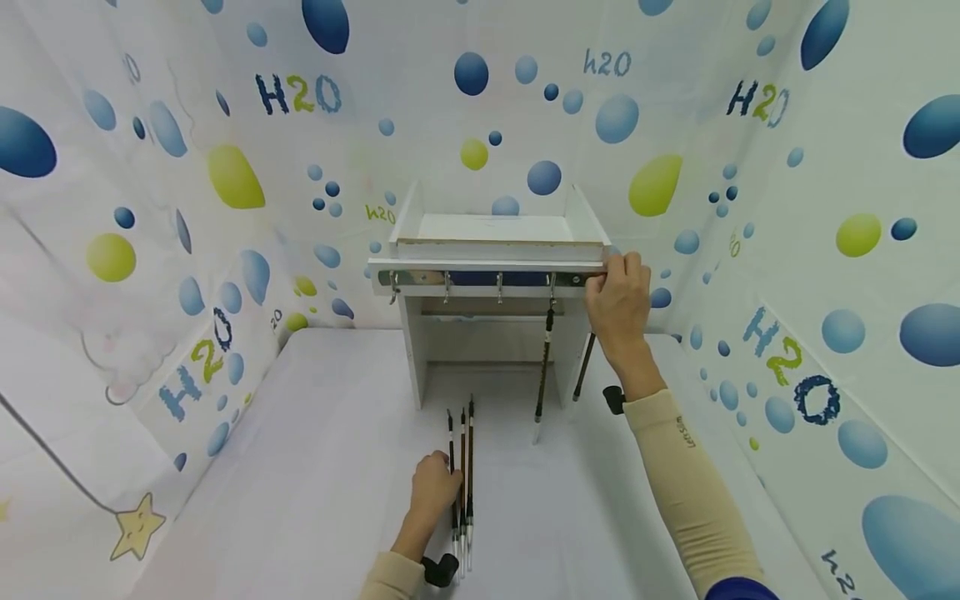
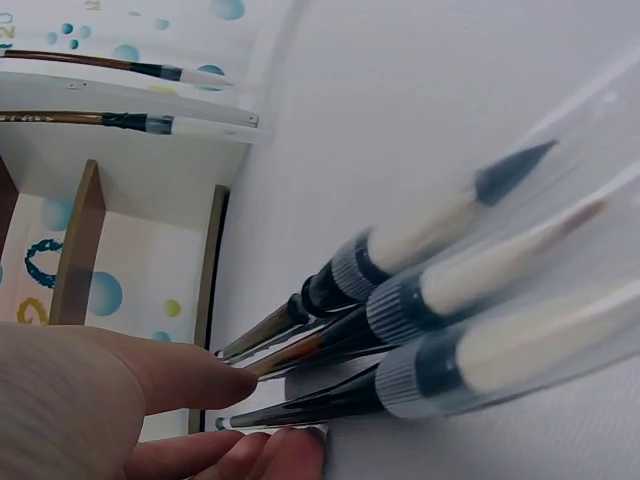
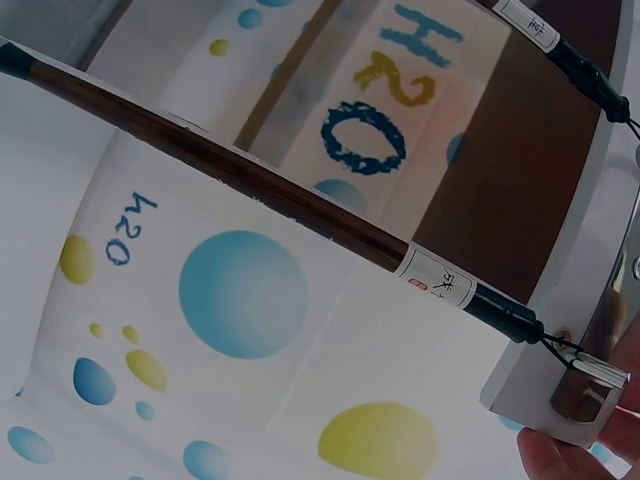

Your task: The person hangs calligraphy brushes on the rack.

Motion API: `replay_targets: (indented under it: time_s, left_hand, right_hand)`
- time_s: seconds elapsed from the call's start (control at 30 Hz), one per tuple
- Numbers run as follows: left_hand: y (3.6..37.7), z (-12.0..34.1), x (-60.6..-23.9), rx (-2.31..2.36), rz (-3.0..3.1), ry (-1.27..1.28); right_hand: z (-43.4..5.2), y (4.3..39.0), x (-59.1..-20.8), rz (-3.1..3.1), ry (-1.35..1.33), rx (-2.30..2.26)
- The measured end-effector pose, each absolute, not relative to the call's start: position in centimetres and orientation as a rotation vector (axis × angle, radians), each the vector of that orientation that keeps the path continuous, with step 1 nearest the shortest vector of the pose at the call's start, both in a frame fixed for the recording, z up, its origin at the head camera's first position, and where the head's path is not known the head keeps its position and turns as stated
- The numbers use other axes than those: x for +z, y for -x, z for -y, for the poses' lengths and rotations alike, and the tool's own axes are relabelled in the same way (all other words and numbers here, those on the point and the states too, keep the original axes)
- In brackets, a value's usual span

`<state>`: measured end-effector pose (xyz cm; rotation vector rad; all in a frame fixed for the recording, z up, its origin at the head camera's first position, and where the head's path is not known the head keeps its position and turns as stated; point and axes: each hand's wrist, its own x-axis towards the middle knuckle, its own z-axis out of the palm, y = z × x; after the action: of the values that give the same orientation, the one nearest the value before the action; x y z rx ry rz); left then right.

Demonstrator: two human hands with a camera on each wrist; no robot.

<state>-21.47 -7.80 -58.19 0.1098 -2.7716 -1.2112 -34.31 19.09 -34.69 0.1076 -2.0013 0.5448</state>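
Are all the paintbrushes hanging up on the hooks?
No, three brushes lie flat on the table by the left hand, while only two brushes hang from the rack.

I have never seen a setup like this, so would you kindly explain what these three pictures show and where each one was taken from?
There is no machine here: a person works with two bare hands and wears three cameras. The wide picture comes from the head and looks down at a white table inside a bubble-patterned enclosure. At the back stands a small white rack with a row of metal hooks. Two calligraphy brushes hang from it. The right hand is up at the rack's right end; its wrist camera shows one hanging brush close up, its loop at a hook. The left hand rests on three capped brushes lying on the table; its wrist camera shows their clear caps.
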Motion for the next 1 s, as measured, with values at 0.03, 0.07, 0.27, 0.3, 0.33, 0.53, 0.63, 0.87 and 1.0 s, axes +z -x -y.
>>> replay_targets:
  time_s: [0.03,0.07,0.27,0.3,0.33,0.53,0.63,0.87,1.0]
  left_hand:
    - [21.4,7.8,-58.3,-1.21,2.772,-0.106]
    - [21.4,7.8,-58.4,-1.208,2.775,-0.106]
    - [21.5,7.7,-58.8,-1.182,2.794,-0.123]
    - [21.4,7.7,-58.8,-1.178,2.795,-0.125]
    - [21.4,7.7,-58.8,-1.178,2.795,-0.127]
    - [21.5,7.5,-58.8,-1.174,2.796,-0.127]
    - [21.8,7.6,-58.8,-1.179,2.793,-0.142]
    - [22.0,8.0,-58.3,-1.192,2.791,-0.226]
    - [21.9,8.1,-57.6,-1.227,2.772,-0.272]
  right_hand:
    - [-19.1,34.3,-34.8,2.003,-0.107,0.542]
    - [-19.1,34.3,-34.8,2.007,-0.106,0.543]
    - [-19.0,34.1,-35.0,2.023,-0.108,0.544]
    - [-19.0,34.0,-35.0,2.03,-0.107,0.544]
    - [-19.0,34.0,-35.0,2.037,-0.106,0.544]
    - [-19.1,34.1,-35.0,2.031,-0.105,0.535]
    - [-19.1,34.2,-34.9,2.018,-0.114,0.537]
    - [-19.1,34.4,-34.8,2.01,-0.123,0.535]
    - [-19.1,34.3,-34.6,2.006,-0.12,0.531]
